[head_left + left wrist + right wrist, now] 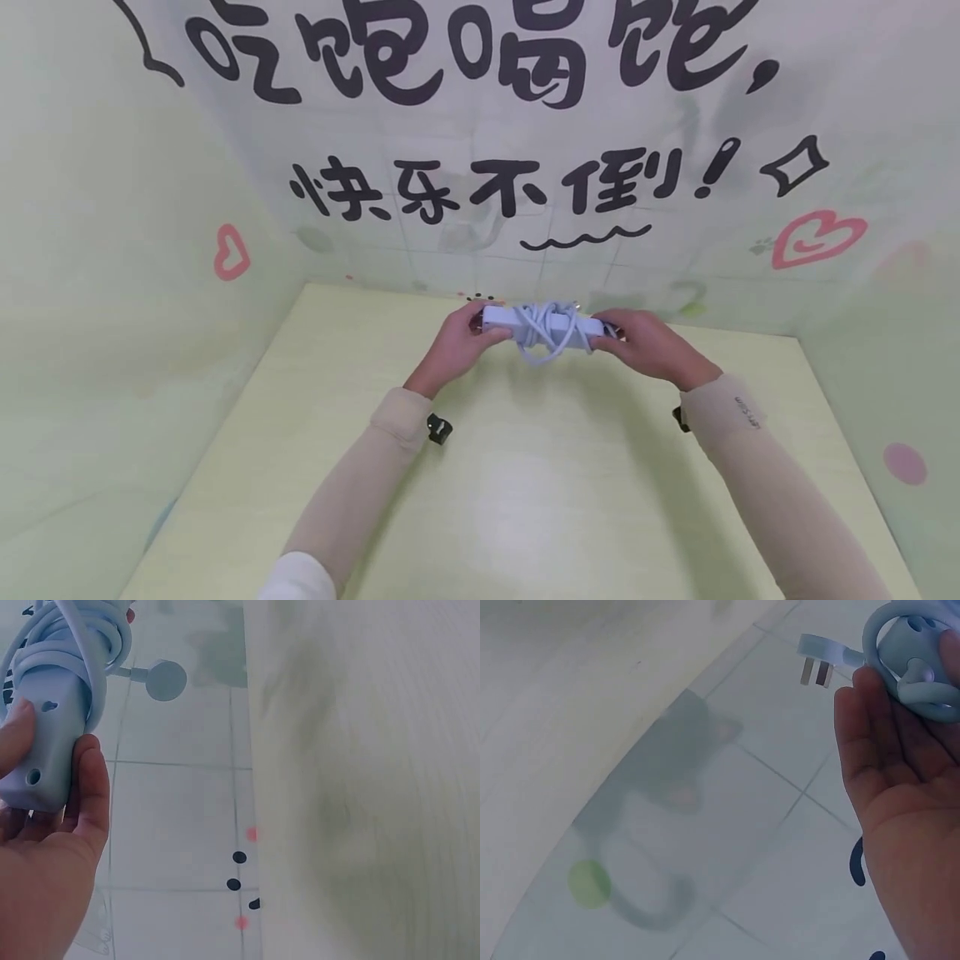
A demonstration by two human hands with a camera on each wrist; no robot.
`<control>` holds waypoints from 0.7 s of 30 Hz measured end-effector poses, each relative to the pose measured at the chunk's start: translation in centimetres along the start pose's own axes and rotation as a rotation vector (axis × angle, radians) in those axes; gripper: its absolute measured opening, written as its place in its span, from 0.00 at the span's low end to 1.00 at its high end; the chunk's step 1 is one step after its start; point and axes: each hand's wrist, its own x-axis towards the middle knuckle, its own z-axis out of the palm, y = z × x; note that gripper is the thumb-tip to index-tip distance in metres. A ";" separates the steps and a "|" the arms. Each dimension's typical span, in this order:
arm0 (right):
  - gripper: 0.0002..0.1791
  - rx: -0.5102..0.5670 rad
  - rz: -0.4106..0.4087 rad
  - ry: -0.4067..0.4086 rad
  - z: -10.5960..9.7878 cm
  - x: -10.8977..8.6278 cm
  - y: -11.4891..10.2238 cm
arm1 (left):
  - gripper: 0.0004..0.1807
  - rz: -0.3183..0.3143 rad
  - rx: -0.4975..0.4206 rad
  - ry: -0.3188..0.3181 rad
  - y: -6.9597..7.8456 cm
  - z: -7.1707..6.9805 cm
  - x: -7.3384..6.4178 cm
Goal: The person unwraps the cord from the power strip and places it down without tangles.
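A pale blue power strip (498,318) is held crosswise between both hands above the far part of the table. Its own cord (553,329) is wound in several loops round the middle. My left hand (456,343) grips the left end; in the left wrist view the thumb (15,735) presses on the face with the screw holes, fingers behind. The other end is in my right hand (651,343), thumb on the near side. The right wrist view shows long fingers (855,742) along the strip and a plug (821,649) with metal prongs sticking out from the coils.
The pale yellow-green table (510,500) spreads below the arms. Behind it rises a light wall (450,258) with dark lettering, and more wall panels (112,333) stand at both sides. Small black devices (439,429) sit at the wrists.
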 end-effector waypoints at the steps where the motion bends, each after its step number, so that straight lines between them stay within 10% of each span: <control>1: 0.18 -0.003 0.002 0.005 -0.2 -0.2 0.0 | 0.23 0.005 -0.029 -0.004 0.2 0.2 0.1; 21: 0.22 0.090 0.011 0.021 -1.0 -1.6 0.7 | 0.18 -0.056 -0.249 0.024 0.7 1.8 0.5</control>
